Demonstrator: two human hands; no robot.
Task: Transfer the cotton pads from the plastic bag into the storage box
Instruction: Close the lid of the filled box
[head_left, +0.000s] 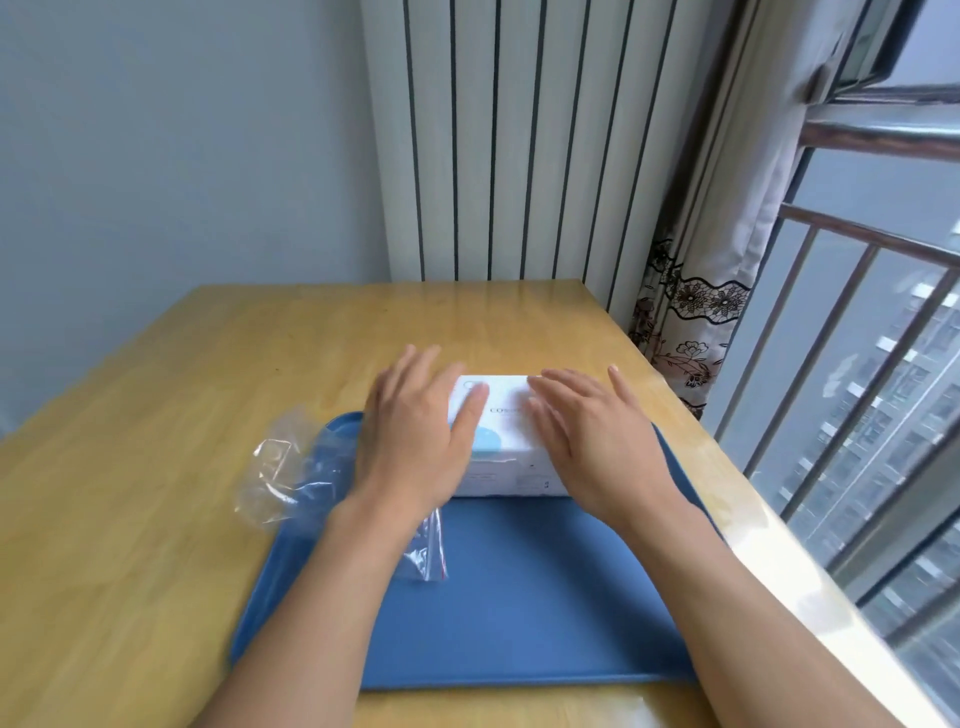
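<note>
The wooden table carries everything, its right edge running along a window. On it, toward the near edge and closer to the right side, lies a blue tray, which seems meant as the working area so that the things stay gathered in 1 place.

At the far end of the tray sits the white storage box, closed as far as I can tell, with a pale blue round mark and faint lettering on top. It lies flat, lid side up, in easy reach of both arms.

Both hands hang over it, palms down. The left hand covers the box's left end, fingers spread and loosely extended, the thumb lying across the top. The right hand is over the right end, fingers also open and slightly blurred. Neither pinches anything; whether the palms touch the box or only hover I cannot tell. Placed 1 at each end like this, they look set to steady or close the box, or to lift it.

The clear plastic bag lies crumpled across the tray's left rim, partly on the table, its red-striped zip end trailing under the left forearm. It looks slack and empty; no cotton pads show anywhere, so I judge that they are inside the box and the transfer is near its end.
</note>
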